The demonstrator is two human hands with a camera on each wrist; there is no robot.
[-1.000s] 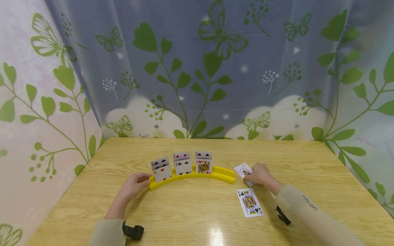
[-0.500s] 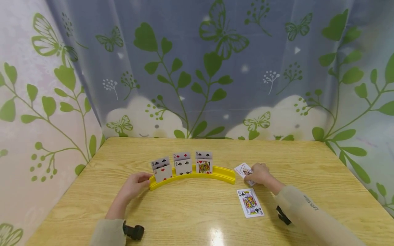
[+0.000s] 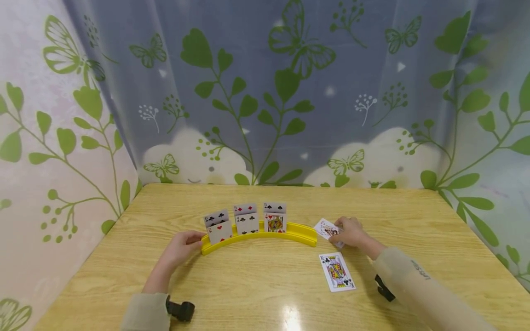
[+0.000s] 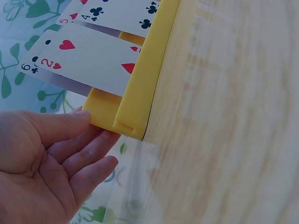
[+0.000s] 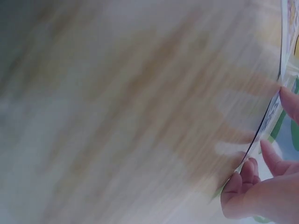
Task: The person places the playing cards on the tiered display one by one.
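Note:
A curved yellow card holder point(image 3: 300, 233) stands on the table with three pairs of playing cards upright in it. My left hand point(image 3: 180, 249) pinches its left end, thumb on the near side and fingers behind, beside the two of hearts point(image 4: 88, 56). The four of clubs point(image 3: 247, 224) is in the middle pair, and a face card with a heart point(image 3: 275, 223) fronts the right pair. Past the holder's right end, my right hand point(image 3: 351, 233) grips the near right part of a playing card point(image 3: 325, 227) with a figure on it. In the right wrist view only that card's edge shows.
A king of clubs point(image 3: 337, 272) lies face up on the wooden table point(image 3: 248, 289), nearer than the right hand. Behind the table hangs a blue curtain point(image 3: 265, 92) with leaf and butterfly prints. Patterned cloth also stands at both sides.
The card under my right hand has turned slightly and its near edge has shifted a little. My left hand and the holder stay in place.

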